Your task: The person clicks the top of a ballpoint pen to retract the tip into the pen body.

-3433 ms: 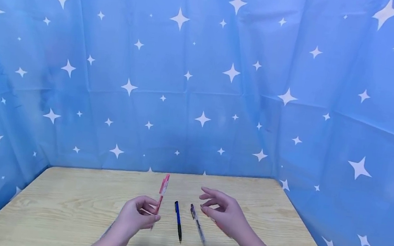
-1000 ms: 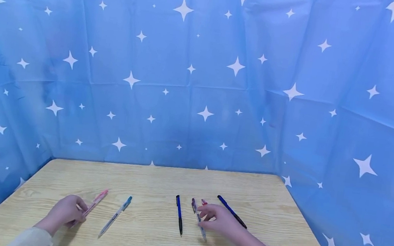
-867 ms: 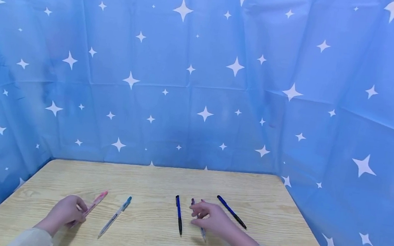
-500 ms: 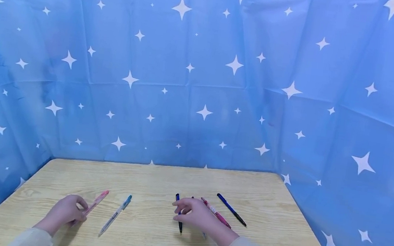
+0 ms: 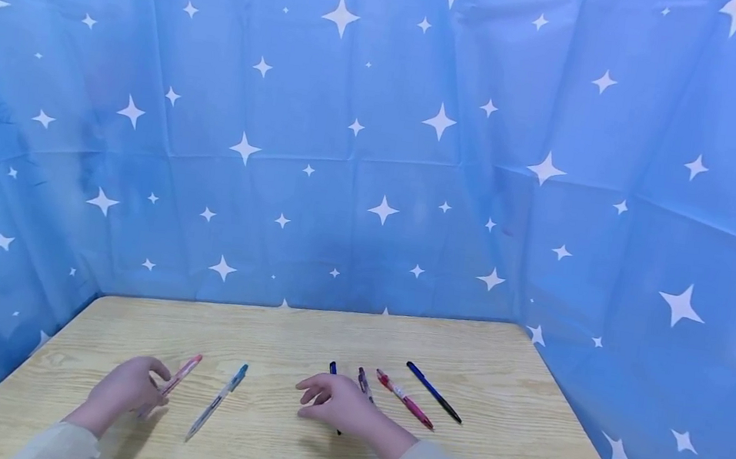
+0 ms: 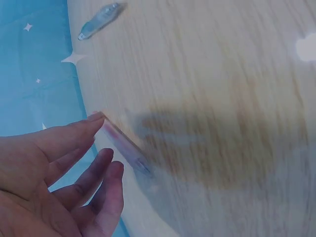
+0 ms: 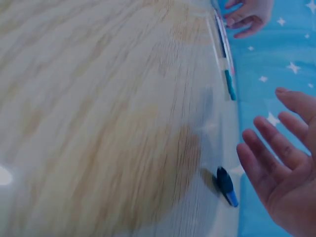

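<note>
At the left, my left hand is over a pink pen lying on the table. In the left wrist view its fingers are spread, one fingertip overlapping the upper end of that pen. My right hand hovers with loosely bent fingers and holds nothing. It partly hides a blue-and-black pen and a clear pen with a dark purple top. In the right wrist view, the blue-and-black pen lies just beyond the fingertips.
A clear pen with a teal top lies right of the pink one. Farther right are a red pen and another blue-and-black pen. A blue star-patterned curtain rises behind the wooden table.
My left hand, earlier holding the pink pen upright, then over it on the table, has loosened its fingers. My right hand has slid left across the pens, uncovering the red one.
</note>
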The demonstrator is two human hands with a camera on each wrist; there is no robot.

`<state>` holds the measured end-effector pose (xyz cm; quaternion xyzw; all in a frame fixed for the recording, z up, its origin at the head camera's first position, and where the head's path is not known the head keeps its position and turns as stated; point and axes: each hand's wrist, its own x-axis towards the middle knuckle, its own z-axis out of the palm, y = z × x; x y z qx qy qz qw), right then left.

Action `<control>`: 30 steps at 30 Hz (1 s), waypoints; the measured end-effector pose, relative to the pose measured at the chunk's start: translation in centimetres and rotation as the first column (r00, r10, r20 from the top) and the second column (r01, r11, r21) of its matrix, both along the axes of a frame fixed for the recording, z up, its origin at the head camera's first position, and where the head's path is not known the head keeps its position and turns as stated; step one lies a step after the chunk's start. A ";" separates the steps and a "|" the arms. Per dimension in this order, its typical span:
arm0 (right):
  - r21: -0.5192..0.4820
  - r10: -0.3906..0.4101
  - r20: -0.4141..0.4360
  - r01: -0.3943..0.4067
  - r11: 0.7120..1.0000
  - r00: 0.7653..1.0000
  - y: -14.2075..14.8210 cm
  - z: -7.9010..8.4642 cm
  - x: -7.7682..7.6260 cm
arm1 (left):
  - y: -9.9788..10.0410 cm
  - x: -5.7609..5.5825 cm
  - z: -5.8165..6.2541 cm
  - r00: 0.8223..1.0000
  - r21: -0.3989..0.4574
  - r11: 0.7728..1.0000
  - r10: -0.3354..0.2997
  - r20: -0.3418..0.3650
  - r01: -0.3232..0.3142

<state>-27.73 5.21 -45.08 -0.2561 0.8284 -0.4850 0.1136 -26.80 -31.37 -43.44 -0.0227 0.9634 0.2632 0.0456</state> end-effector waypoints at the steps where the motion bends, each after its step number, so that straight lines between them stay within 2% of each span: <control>1: 0.001 0.003 0.008 -0.003 1.000 1.000 -0.2 0.0 0.0 | 0.2 -0.1 0.0 1.000 -0.001 1.000 -0.008 -0.007 0.008; 5: 0.001 0.021 0.028 -0.021 1.000 0.999 -1.1 0.0 0.0 | 1.3 -0.3 0.0 0.999 -0.002 1.000 -0.031 -0.036 0.031; 11: 0.000 0.042 0.029 -0.042 0.999 0.999 -2.3 -0.1 0.0 | 3.3 -0.3 -0.3 0.998 0.074 0.996 -0.046 -0.037 0.048; 17: 0.001 0.037 0.047 -0.037 0.999 0.998 -3.0 -0.5 0.1 | 5.0 -0.2 -0.5 0.994 0.055 0.994 -0.092 -0.057 0.096; 30: 0.022 0.049 0.044 -0.050 0.998 0.998 -4.0 -1.0 0.7 | 6.7 -0.2 -1.8 0.999 0.109 0.993 -0.040 0.034 0.037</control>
